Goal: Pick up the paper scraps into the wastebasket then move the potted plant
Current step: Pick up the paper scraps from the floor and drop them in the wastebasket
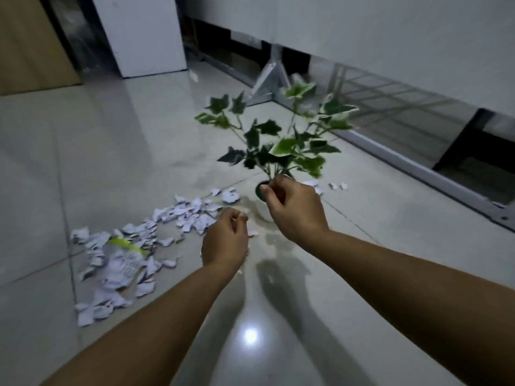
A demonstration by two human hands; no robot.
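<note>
Torn white paper scraps lie scattered across the glossy tiled floor, from the middle toward the lower left. Among them lies a larger printed sheet with a green strip. A potted plant with green and cream ivy leaves stands in a small white pot just right of the scraps. My left hand hovers over the near edge of the scraps, fingers curled, nothing visible in it. My right hand is in front of the pot at the stem base, fingers curled and holding nothing I can see. No wastebasket is in view.
A few more scraps lie right of the pot. A white cabinet stands at the back left. A metal frame with a glass panel runs along the right wall. A white brace stands behind the plant.
</note>
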